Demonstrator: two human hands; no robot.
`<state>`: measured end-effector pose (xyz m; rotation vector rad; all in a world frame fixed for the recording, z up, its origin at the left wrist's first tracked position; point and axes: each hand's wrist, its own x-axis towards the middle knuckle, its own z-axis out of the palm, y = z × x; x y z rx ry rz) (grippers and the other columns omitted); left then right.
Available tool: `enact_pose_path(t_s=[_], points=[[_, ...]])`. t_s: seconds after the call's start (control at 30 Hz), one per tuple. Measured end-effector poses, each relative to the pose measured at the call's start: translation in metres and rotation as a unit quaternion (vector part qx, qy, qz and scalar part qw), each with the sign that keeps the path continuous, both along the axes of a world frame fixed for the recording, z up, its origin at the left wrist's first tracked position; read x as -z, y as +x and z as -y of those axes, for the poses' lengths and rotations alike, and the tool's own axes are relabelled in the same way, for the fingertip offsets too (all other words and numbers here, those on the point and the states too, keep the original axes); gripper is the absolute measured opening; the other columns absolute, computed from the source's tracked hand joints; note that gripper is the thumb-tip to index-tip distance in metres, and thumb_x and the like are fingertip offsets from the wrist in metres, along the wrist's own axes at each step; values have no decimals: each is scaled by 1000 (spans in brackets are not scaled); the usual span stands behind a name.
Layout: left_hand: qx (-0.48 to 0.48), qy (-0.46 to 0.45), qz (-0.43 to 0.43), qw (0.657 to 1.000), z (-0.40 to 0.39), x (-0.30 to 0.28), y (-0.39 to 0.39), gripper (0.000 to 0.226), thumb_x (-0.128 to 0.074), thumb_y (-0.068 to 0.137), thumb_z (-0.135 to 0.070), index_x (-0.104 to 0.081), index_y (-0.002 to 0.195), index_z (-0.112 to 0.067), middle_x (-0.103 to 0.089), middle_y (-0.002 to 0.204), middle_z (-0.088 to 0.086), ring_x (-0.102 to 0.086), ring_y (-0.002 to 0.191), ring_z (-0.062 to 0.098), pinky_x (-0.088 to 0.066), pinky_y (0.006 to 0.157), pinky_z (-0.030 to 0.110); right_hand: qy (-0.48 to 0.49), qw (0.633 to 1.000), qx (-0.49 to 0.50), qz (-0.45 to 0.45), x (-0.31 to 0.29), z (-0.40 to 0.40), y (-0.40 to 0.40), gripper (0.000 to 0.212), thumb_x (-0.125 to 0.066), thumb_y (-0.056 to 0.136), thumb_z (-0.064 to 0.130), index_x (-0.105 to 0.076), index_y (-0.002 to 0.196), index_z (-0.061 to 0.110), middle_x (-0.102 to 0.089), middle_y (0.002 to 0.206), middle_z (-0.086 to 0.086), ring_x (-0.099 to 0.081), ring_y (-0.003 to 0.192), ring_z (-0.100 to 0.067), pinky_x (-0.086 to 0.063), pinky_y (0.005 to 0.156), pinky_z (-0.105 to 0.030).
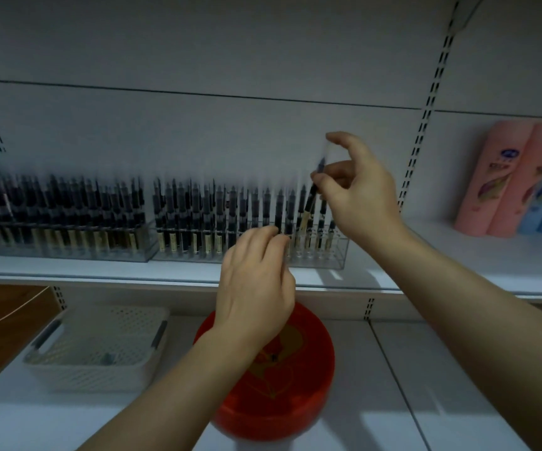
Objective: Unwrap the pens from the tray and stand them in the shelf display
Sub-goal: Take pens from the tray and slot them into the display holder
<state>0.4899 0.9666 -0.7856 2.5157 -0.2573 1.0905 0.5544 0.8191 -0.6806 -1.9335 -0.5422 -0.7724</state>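
A: Status, right hand (357, 193)?

B: Raised in front of the shelf back panel. Thumb and fingers pinch one pen (310, 198) approx. mid-barrel; index finger is lifted above the pen's top. Pen is tilted, lower end down among the pens at the right end of the right display rack (338, 255). Whether the tip sits in a slot: cannot tell, frame is motion-blurred.

A: Left hand (256, 288)?

B: Lower, centre of frame, back of hand toward camera. Fingers curled in near the front of the same rack. Something thin may be pinched at the fingertips, but blur hides it; grip unconfirmed.

A: Display condition?

B: Two clear racks side by side on the upper shelf (100, 271). Left rack (68, 252) packed w/ upright dark pens. Right rack mostly filled; pens thinner toward its right end.

A: Supply tray?

B: White perforated basket (97, 349) on the lower shelf, left of the left forearm. One small dark item visible inside; other contents unclear.

A: Other items?

B: Red round bowl (295, 402) on the lower shelf, directly under the left wrist, printed motif inside. Pink and blue cylindrical packs (504, 183) lean at the far right of the upper shelf, well apart from the racks. Brown wood surface (2, 320) at the left edge.
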Motion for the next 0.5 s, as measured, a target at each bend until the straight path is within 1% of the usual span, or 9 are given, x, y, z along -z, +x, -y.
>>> enact_pose_path(t_s=[0.07,0.2,0.27,0.33,0.43,0.5], points=[[-7,6,-4,1000,-1,2,1,39,-65,88,-15,-60,127,-13,-56,134,0,-44,132,19,-37,109,40,-11,1000,3,5,1,-2,1,50,-67,95,19,-51,140,34,-69,89,14,-65,84,3,-55,82,-25],[-16,15,-1,1000,-2,1,3,39,-66,86,-15,-60,125,-14,-58,129,-1,-45,127,18,-39,105,37,16,999,14,28,-3,-1,5,48,-67,94,17,-52,138,32,-70,89,10,-65,81,2,-55,82,-23],[-24,20,1,1000,-2,-1,5,40,-66,85,-16,-60,124,-14,-59,127,-1,-46,125,19,-41,101,38,15,999,15,27,-3,-1,7,48,-67,94,17,-53,138,32,-69,88,11,-65,80,2,-54,80,-23],[-32,17,-2,999,-2,-3,8,39,-65,85,-16,-60,124,-13,-60,126,0,-48,124,21,-43,99,40,-20,1000,10,14,1,-5,7,49,-66,95,17,-52,139,32,-67,88,12,-63,81,1,-54,79,-23],[-35,15,-8,999,-2,-6,11,38,-63,86,-17,-61,124,-13,-60,126,0,-50,123,22,-44,98,41,-80,997,21,11,11,-10,9,51,-66,95,16,-50,140,33,-68,89,12,-64,80,-5,-53,82,-27],[-36,15,-6,999,-2,-6,11,37,-63,86,-17,-61,122,-14,-60,124,0,-50,122,21,-44,97,41,-109,994,30,6,16,-11,11,53,-65,95,17,-48,141,34,-67,89,13,-66,84,-10,-52,83,-28]])
